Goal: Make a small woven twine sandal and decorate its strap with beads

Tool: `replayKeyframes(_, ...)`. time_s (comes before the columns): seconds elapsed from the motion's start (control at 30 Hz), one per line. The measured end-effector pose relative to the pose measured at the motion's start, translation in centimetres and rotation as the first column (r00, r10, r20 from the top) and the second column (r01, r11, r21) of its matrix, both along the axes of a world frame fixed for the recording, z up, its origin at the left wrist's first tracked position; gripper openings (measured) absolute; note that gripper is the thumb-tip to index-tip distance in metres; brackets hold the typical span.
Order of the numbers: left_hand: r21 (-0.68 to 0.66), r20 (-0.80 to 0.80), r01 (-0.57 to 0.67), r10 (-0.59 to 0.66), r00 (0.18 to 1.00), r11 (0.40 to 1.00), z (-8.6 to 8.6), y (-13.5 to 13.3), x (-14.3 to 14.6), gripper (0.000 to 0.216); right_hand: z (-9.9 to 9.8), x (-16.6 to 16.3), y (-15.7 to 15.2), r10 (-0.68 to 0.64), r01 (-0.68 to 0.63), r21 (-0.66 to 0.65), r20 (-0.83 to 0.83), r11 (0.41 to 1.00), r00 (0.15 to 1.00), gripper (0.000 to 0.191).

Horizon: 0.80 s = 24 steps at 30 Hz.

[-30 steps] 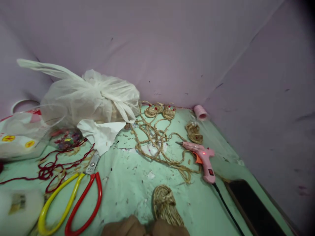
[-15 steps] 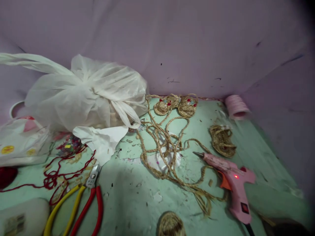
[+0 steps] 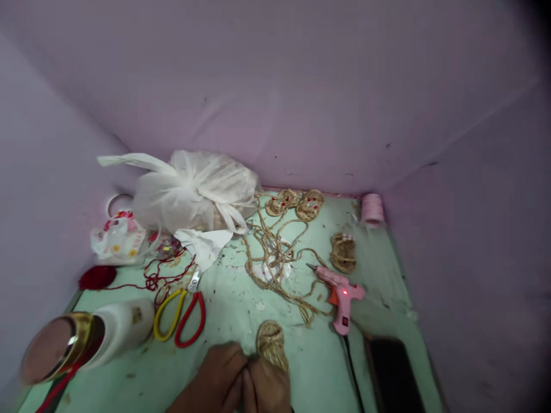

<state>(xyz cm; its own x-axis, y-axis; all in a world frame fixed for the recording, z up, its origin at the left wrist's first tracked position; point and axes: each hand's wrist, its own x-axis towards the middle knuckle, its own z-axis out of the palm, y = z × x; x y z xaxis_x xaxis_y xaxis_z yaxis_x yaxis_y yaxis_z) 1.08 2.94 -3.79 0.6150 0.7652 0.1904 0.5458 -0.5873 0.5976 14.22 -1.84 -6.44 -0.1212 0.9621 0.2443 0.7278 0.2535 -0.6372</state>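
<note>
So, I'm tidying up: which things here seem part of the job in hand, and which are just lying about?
Likely part of it:
- woven rope piece, by the right hand
- loose rope
- glue gun, red light glowing
- scissors

Probably lying about:
- tied white bag
- black phone
- pink spool
- red yarn

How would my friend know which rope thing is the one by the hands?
On the green table, find the right hand at the bottom of the picture. Just beyond it, the tan rope piece shows its rounded end, the rest partly hidden. Unlike the red-beaded pieces by the back wall, or the one beside the pink glue gun, it sits beside that hand.
</note>
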Motion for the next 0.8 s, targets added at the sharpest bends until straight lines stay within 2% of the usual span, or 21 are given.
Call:
replayKeyframes(0.33, 0.084, 0.042, 0.021, -0.025, 0.999, 0.996, -0.7, -0.4, -0.2, 0.013, 0.0, -0.6, 0.7, -0.026, 0.014, 0.210, 0.054, 0.978, 0.998, 0.029)
replayKeyframes(0.57, 0.108, 0.017, 0.048, -0.051, 0.999, 0.993, -0.9, -0.6, -0.1, 0.014, 0.3, -0.5, 0.6, -0.034, 0.024, 0.179, 0.051, 0.984, 0.998, 0.031)
replayKeyframes(0.8, 0.127, 0.026, 0.084, -0.088, 0.996, 0.988, -2.0, -1.3, -0.6, 0.012, -0.6, -0.5, 0.1, -0.045, 0.041, 0.201, 0.016, 0.979, 0.999, 0.027)
